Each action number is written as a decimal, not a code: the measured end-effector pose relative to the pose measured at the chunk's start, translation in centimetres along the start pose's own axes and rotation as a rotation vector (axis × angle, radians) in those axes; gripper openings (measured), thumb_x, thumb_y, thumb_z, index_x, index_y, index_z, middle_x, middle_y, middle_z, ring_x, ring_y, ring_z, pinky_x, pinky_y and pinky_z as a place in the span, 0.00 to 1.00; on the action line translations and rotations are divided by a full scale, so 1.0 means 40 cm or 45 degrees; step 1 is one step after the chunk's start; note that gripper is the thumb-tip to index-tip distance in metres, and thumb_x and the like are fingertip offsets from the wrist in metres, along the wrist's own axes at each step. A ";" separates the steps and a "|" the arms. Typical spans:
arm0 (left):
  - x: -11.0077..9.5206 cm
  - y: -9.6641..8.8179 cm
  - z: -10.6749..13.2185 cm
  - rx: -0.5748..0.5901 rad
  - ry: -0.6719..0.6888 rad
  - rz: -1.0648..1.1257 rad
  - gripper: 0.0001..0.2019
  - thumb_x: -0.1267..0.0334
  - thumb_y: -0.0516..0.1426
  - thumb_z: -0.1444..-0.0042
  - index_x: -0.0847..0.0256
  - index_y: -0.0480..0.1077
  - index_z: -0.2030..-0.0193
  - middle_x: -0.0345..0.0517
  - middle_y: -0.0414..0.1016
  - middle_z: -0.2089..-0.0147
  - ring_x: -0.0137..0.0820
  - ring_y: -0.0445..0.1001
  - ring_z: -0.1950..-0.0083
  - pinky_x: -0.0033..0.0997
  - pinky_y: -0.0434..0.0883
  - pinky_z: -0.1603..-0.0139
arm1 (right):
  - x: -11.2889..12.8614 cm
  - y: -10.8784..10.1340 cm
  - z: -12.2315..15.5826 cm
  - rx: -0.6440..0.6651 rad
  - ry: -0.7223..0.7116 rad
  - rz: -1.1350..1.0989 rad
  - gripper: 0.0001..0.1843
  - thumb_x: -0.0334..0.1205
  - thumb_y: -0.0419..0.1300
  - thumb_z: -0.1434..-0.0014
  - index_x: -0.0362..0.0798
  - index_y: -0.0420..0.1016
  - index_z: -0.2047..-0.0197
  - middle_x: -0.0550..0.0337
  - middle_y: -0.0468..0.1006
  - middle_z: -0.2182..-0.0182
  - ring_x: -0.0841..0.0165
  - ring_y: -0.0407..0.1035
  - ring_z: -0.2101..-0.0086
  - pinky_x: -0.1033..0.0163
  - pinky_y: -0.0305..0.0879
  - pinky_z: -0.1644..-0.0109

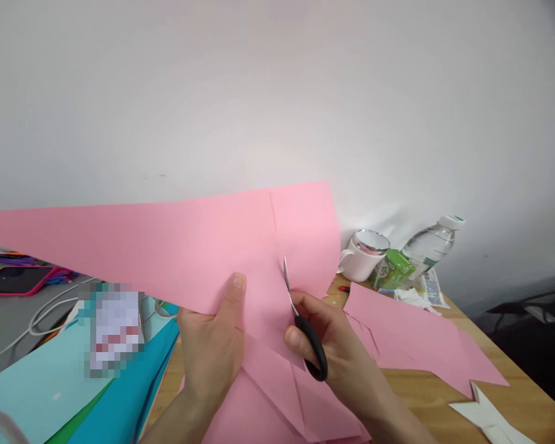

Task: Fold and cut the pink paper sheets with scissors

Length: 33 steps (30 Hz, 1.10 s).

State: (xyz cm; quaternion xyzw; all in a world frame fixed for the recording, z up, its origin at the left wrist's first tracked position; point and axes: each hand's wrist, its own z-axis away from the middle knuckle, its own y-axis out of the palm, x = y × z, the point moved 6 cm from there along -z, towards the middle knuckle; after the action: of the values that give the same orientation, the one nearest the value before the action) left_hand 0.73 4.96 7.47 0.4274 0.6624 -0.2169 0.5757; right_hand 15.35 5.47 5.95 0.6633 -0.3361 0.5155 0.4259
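Note:
A large sheet of pink paper (166, 246) is held up in front of the wall, with a crease or cut line running down near its right end. My left hand (215, 345) grips its lower edge, thumb on the near face and fingers behind. In my right hand (326, 339) are black-handled scissors (315, 351), whose blade shows against the sheet just below that line. The other blade is hidden behind the paper. Beneath both hands lie folded pink paper pieces (272, 394) on the wooden table.
On the right are more pink paper (416, 339), a white mug (365, 256), a green box (391, 268), a water bottle (430, 243) and a folded white paper piece (488, 416). Blue sheets (37, 388), a white cable (32, 324) and a phone (16, 280) lie left.

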 end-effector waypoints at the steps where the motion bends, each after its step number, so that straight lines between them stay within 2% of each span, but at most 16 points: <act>1: 0.001 0.000 0.000 0.009 0.001 0.007 0.13 0.60 0.62 0.49 0.59 0.76 0.56 0.43 0.80 0.60 0.31 0.77 0.55 0.27 0.72 0.49 | 0.000 0.000 0.000 0.000 0.003 -0.007 0.15 0.46 0.68 0.51 0.48 0.71 0.65 0.65 0.67 0.73 0.74 0.57 0.73 0.69 0.57 0.69; 6: -0.007 0.004 0.003 -0.003 -0.014 0.035 0.12 0.61 0.63 0.50 0.61 0.76 0.58 0.42 0.80 0.62 0.30 0.77 0.57 0.24 0.72 0.51 | -0.002 0.002 -0.002 0.004 0.004 -0.024 0.14 0.46 0.68 0.51 0.47 0.70 0.66 0.66 0.66 0.73 0.75 0.57 0.73 0.71 0.57 0.69; 11: -0.024 0.008 0.010 -0.088 -0.072 0.047 0.10 0.63 0.64 0.52 0.64 0.77 0.63 0.43 0.80 0.67 0.30 0.77 0.61 0.28 0.71 0.49 | -0.008 -0.001 -0.003 -0.018 -0.001 0.000 0.14 0.45 0.68 0.50 0.47 0.70 0.65 0.67 0.64 0.74 0.75 0.56 0.74 0.71 0.55 0.71; 15: -0.023 0.011 0.004 -0.063 -0.066 0.056 0.11 0.62 0.63 0.52 0.63 0.77 0.61 0.44 0.80 0.65 0.32 0.77 0.59 0.29 0.71 0.50 | -0.009 -0.001 0.000 -0.019 -0.006 0.003 0.13 0.44 0.68 0.50 0.48 0.70 0.65 0.67 0.65 0.74 0.75 0.57 0.73 0.71 0.57 0.70; 22: -0.027 0.009 0.000 -0.056 -0.033 0.017 0.11 0.67 0.63 0.53 0.64 0.76 0.60 0.42 0.80 0.66 0.30 0.78 0.60 0.24 0.72 0.53 | -0.005 0.002 -0.004 -0.021 -0.058 -0.017 0.11 0.42 0.67 0.50 0.48 0.72 0.65 0.65 0.70 0.72 0.75 0.62 0.71 0.72 0.61 0.67; 30: -0.010 0.005 -0.005 -0.011 -0.053 0.032 0.15 0.64 0.65 0.55 0.64 0.75 0.58 0.44 0.80 0.64 0.34 0.78 0.60 0.29 0.74 0.56 | -0.013 0.001 -0.006 -0.053 -0.040 -0.045 0.10 0.39 0.68 0.51 0.48 0.72 0.66 0.67 0.69 0.73 0.76 0.60 0.72 0.73 0.60 0.68; 33: -0.006 0.005 -0.010 -0.003 -0.041 0.035 0.16 0.64 0.65 0.54 0.64 0.75 0.57 0.44 0.80 0.64 0.34 0.78 0.60 0.30 0.74 0.54 | -0.016 -0.002 -0.005 -0.073 -0.029 -0.028 0.11 0.39 0.69 0.52 0.48 0.72 0.66 0.67 0.69 0.74 0.76 0.59 0.73 0.73 0.59 0.69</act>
State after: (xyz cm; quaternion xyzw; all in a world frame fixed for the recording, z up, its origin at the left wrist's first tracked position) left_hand 0.67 5.29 7.83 0.4323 0.6475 -0.2148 0.5897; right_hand 15.18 5.68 5.34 0.6601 -0.3482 0.4935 0.4466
